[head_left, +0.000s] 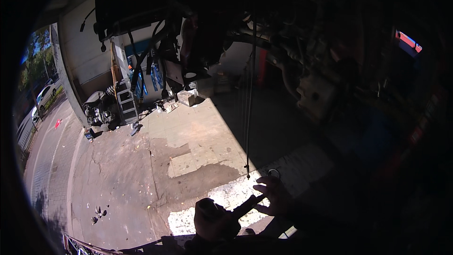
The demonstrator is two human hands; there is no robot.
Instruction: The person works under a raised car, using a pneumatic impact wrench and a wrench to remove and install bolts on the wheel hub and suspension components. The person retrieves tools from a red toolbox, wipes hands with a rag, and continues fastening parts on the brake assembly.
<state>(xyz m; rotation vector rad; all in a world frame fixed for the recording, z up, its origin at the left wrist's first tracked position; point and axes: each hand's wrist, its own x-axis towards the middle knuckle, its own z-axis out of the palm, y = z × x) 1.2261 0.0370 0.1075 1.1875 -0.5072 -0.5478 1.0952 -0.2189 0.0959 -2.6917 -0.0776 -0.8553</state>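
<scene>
Both my hands show as dark shapes against the sunlit floor, low in the view. My left hand (214, 223) is closed around a dark, bar-shaped tool (246, 206), which slants up to the right; its exact kind is lost in shadow. At the tool's far end my right hand (277, 197) curls its fingers around the tip, with one or two fingers lifted apart. A thin ring-like outline (274, 173) shows just above the right hand; what it belongs to is unclear. Close to the right fingertips hangs the knobbed lower end of a dark cable (247, 172).
A raised vehicle's dark underside (321, 92) fills the upper right. Over the upper left hang hoses and a metal frame (137, 4). A step ladder (126, 101), a heap of parts (99, 109) and a cardboard box (187, 97) stand by the far wall. Debris (98, 214) lies on the floor.
</scene>
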